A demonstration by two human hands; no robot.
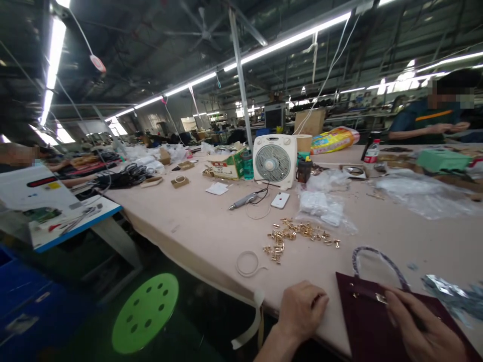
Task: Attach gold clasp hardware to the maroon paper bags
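Two hands sit low in my view, both at the near edge of the long work table [196, 221]. The left hand [302, 309] rests on the tabletop just left of a burgundy handbag [370, 322]. Its fingers are curled in loosely, and I cannot tell whether they pinch anything small. The right hand [422, 327] lies open across the front of the bag, not gripping it, with its fingertips at the gold metal clasp [379, 297] below the braided handle [377, 256]. The bag lies flat at the table's near right corner, its handle pointing away from me.

I judge the work to be at the bag's hardware: the fitting is being felt or lined up rather than fastened. Any further handling calls for the bag to be held steady and for a fine fingertip grip on that clasp.

A scatter of small gold fittings [298, 234] lies beyond the left hand. A white loop [248, 263] lies nearer the edge, and clear plastic bags [324, 206], a white phone [280, 200] and a box fan [274, 162] sit farther back.
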